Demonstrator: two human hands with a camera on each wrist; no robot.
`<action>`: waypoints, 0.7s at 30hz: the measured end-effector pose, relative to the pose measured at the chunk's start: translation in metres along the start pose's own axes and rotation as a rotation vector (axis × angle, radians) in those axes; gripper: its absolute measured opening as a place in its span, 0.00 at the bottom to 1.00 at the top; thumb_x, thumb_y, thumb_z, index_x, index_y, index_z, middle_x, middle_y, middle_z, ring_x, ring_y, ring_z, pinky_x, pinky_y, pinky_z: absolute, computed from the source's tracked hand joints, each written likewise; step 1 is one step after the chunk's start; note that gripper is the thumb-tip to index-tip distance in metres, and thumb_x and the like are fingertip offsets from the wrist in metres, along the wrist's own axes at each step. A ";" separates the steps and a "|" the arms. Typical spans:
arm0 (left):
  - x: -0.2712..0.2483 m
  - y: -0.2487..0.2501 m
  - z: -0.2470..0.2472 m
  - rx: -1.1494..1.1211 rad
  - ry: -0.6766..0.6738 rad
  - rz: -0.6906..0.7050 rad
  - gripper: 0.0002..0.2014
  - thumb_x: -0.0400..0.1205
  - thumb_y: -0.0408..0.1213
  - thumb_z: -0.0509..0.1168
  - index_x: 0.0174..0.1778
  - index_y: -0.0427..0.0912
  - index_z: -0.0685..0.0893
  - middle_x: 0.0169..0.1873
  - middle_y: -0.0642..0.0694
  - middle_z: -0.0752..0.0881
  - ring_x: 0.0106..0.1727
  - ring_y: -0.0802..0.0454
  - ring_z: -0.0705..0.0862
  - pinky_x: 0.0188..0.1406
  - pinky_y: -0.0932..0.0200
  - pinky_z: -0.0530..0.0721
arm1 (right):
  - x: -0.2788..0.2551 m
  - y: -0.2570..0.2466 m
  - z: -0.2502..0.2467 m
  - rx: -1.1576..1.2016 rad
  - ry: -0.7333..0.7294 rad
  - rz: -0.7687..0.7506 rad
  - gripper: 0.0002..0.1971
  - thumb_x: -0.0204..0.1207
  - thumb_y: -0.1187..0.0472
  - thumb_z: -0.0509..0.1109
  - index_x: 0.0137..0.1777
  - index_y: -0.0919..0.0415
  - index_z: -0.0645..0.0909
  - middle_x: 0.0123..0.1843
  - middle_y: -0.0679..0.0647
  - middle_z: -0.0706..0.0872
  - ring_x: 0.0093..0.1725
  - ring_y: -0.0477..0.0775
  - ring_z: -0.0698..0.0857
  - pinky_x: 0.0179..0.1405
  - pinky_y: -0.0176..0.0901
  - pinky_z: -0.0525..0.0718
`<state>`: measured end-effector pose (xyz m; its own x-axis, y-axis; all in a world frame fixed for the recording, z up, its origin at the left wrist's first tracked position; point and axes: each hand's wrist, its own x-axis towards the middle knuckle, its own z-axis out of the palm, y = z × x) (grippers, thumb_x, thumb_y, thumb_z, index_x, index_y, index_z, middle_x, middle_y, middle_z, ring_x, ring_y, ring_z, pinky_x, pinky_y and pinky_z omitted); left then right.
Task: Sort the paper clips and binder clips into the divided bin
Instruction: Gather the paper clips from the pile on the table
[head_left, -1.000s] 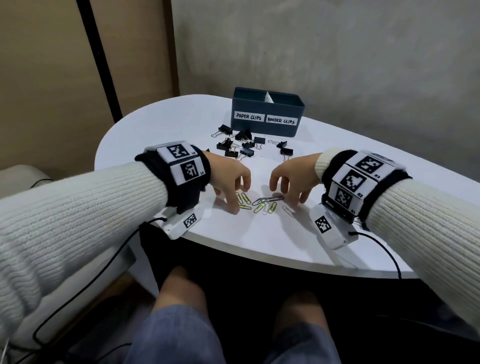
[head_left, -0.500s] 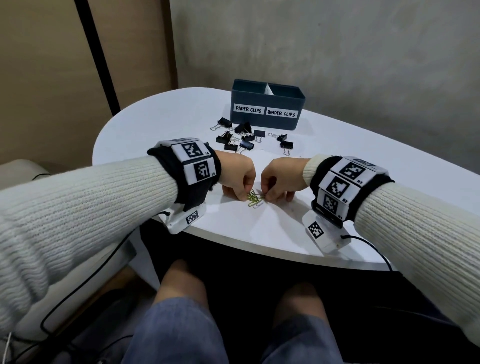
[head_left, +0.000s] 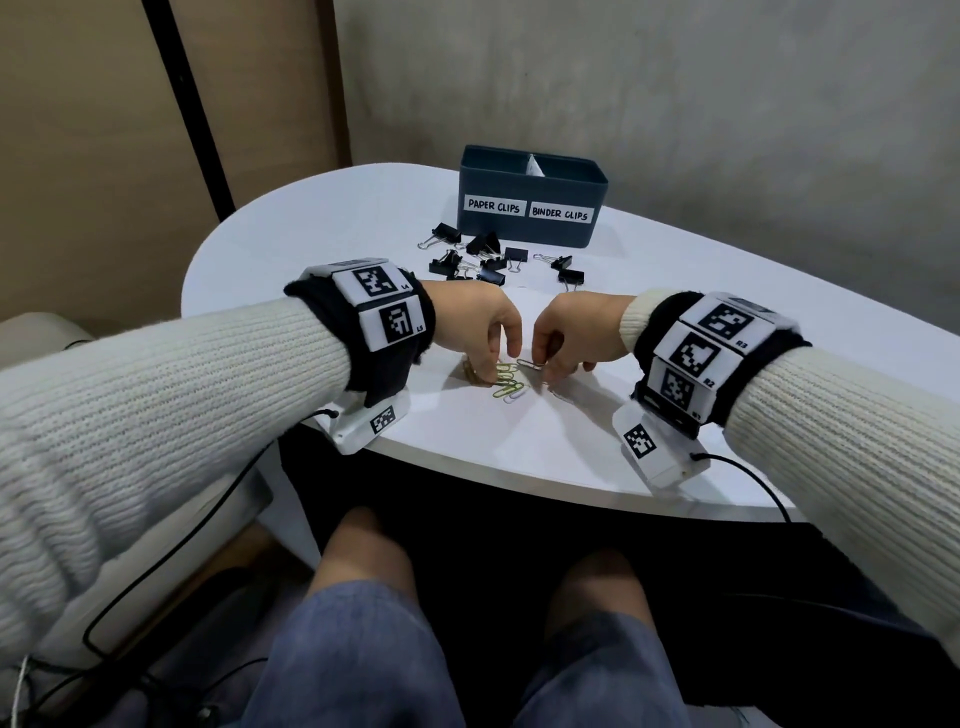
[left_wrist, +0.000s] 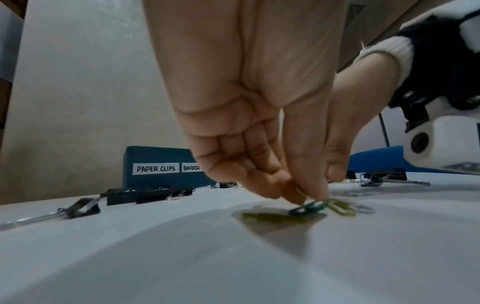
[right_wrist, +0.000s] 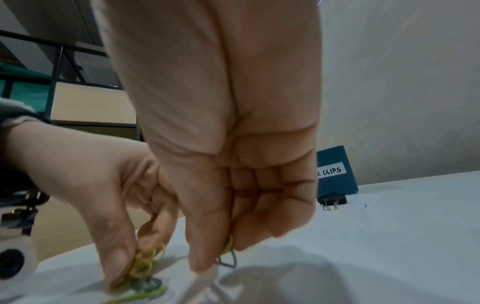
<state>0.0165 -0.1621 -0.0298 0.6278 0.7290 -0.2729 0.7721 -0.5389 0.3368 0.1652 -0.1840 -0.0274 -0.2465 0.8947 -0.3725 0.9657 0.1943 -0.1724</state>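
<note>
While the black metal binder clips (head_left: 480, 260) lie unsorted before the dark blue divided plastic bin (head_left: 530, 195) (contents hidden), coloured wire paper clips (head_left: 506, 382) are pinched from the white table (head_left: 322, 218) by the left hand (head_left: 475, 325) and right hand (head_left: 571, 332); sorting is judged barely begun.

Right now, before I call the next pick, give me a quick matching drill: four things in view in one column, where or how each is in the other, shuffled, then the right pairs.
Things
1. left hand
2. right hand
3. binder clips
4. divided bin

States
A. loose on the table just in front of the bin
B. pinches yellow-green paper clips at the table surface
C. stands at the far side of the table, two labels facing the person
D. pinches a dark wire paper clip lifted off the table

Pairs: 1-B, 2-D, 3-A, 4-C
</note>
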 end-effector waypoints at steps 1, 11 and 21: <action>0.000 0.001 0.001 -0.002 -0.007 -0.002 0.18 0.73 0.33 0.76 0.58 0.41 0.84 0.30 0.59 0.83 0.36 0.58 0.81 0.46 0.61 0.78 | -0.002 0.003 -0.001 0.012 -0.012 0.017 0.10 0.72 0.64 0.75 0.53 0.60 0.84 0.34 0.50 0.83 0.39 0.55 0.82 0.36 0.38 0.83; 0.007 0.014 0.011 0.118 -0.007 -0.066 0.14 0.72 0.38 0.77 0.52 0.37 0.88 0.40 0.45 0.88 0.31 0.58 0.79 0.29 0.68 0.74 | -0.013 0.011 0.010 -0.020 -0.100 0.131 0.07 0.71 0.65 0.75 0.34 0.58 0.81 0.30 0.54 0.82 0.28 0.50 0.81 0.33 0.38 0.86; 0.005 0.018 0.013 0.239 -0.020 -0.026 0.10 0.77 0.36 0.71 0.52 0.38 0.87 0.36 0.50 0.81 0.37 0.54 0.76 0.31 0.67 0.70 | -0.023 0.005 0.015 -0.152 -0.080 0.097 0.03 0.76 0.61 0.70 0.44 0.57 0.78 0.37 0.54 0.83 0.26 0.49 0.78 0.25 0.33 0.75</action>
<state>0.0347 -0.1733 -0.0371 0.6072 0.7367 -0.2976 0.7880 -0.6063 0.1069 0.1744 -0.2097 -0.0332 -0.1518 0.8783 -0.4535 0.9849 0.1728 0.0049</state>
